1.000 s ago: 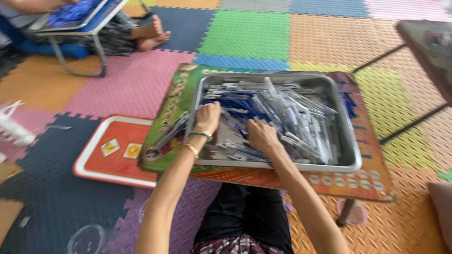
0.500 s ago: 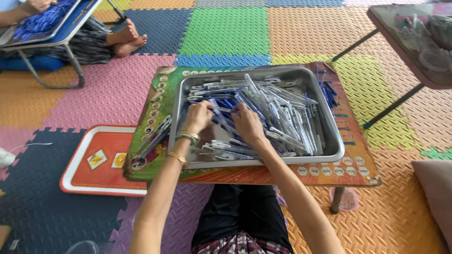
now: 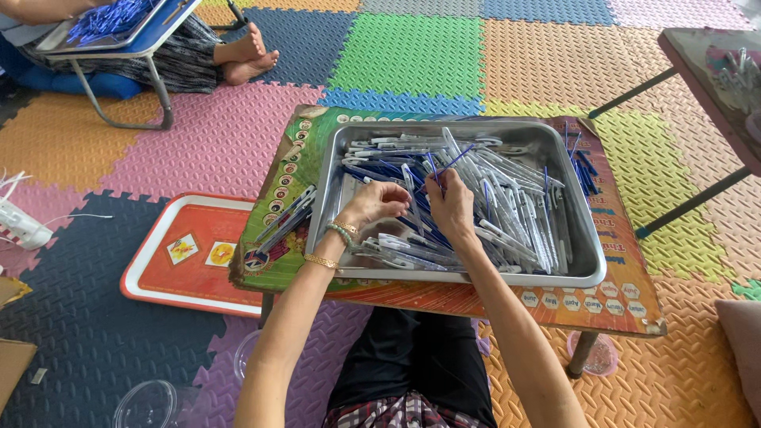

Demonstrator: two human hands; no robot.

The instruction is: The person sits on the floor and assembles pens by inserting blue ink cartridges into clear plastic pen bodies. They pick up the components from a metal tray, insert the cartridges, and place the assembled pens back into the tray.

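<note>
Over the tray: both hands are raised since the earlier frame, above clear pen barrels [image 3: 507,206] heaped in the steel tray [image 3: 583,238].
Left hand [image 3: 372,204]: curled loosely; contents cannot be told.
Right hand [image 3: 450,204]: a thin blue refill [image 3: 453,161] is pinched.
Hidden: fingertips are masked by knuckles.

A heap of clear pen barrels [image 3: 507,206] and thin blue refills [image 3: 444,168] lies crisscrossed in a shallow steel tray [image 3: 590,238] on the low desk [image 3: 626,297], one refill standing tilted above the pile.
</note>
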